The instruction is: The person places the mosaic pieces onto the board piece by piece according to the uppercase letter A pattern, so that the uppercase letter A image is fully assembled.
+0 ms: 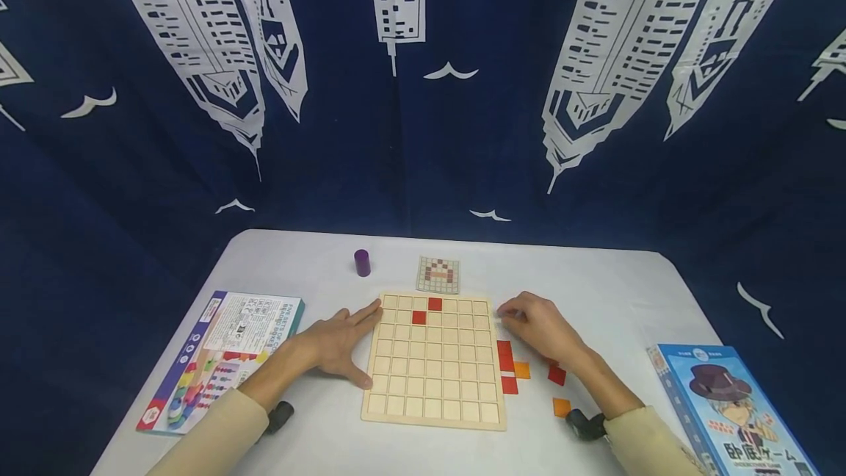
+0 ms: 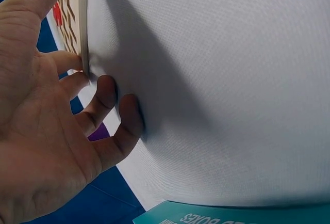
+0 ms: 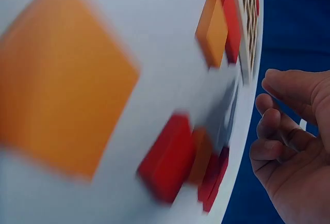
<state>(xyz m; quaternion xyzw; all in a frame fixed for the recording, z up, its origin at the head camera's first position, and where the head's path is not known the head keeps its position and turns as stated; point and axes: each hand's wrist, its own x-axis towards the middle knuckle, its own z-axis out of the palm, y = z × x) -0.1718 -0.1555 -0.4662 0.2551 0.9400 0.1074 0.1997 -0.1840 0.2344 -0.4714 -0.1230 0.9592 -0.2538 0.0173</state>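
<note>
A pale wooden grid board (image 1: 433,366) lies on the white table, with one red square tile (image 1: 435,304) in its top row and another red tile (image 1: 419,317) in the row below. My left hand (image 1: 337,344) is spread along the board's left side, fingertips and thumb at its edge. Just off the upper right edge of the board hovers my right hand (image 1: 540,324), its fingers loosely bent; the right wrist view shows nothing between thumb and fingers. Loose red tiles (image 1: 504,351) and orange tiles (image 1: 562,408) lie beside and below that hand.
Behind the board lies a small pattern card (image 1: 438,275), with a purple cylinder (image 1: 362,263) standing to its left. A flat colourful box (image 1: 221,358) is at the left, partly behind my left arm. At the right edge is a blue game box (image 1: 740,410). A dark blue curtain (image 1: 410,138) hangs behind.
</note>
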